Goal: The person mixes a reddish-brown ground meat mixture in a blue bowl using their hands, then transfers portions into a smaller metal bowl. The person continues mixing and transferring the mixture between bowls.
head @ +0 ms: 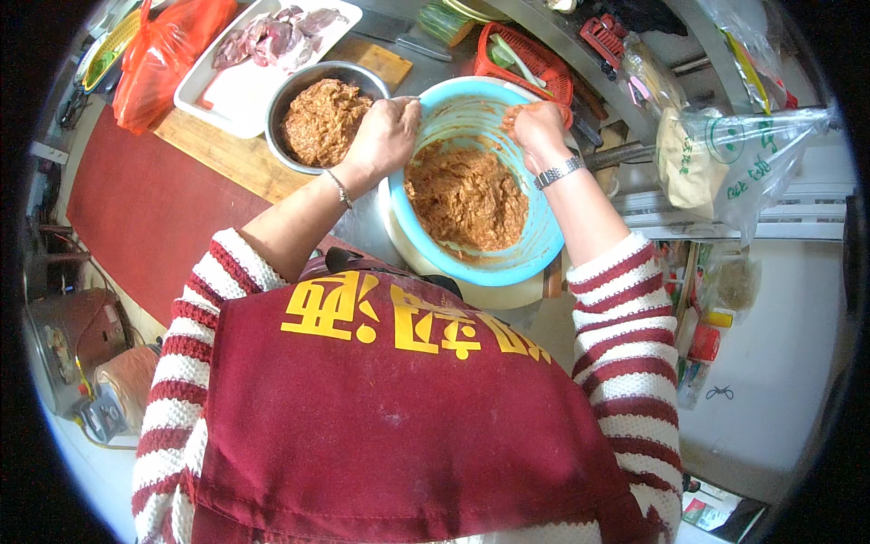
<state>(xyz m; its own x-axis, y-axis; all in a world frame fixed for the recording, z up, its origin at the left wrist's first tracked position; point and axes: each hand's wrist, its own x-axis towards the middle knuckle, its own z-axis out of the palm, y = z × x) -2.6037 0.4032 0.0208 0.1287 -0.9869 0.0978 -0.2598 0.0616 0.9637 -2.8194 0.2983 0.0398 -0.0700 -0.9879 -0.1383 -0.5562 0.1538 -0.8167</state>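
A light-blue plastic basin (499, 275) in front of me holds a mound of reddish-brown minced meat mixture (469, 197), with smears of it up the inner wall. My left hand (389, 132) grips the basin's upper left rim. At the upper right rim is my right hand (540, 129), its fingers curled and coated with the mixture; whether anything lies inside them is hidden. Just left of my left hand stands a stainless steel bowl (277, 146), heaped with similar minced mixture (323, 119).
A white tray (238, 115) with raw meat pieces (285, 41) rests on a wooden board (224, 160), beside a red plastic bag (163, 61). Behind the basin are a red basket (486, 58) and a knife (423, 47). A clear plastic bag (754, 149) hangs at right.
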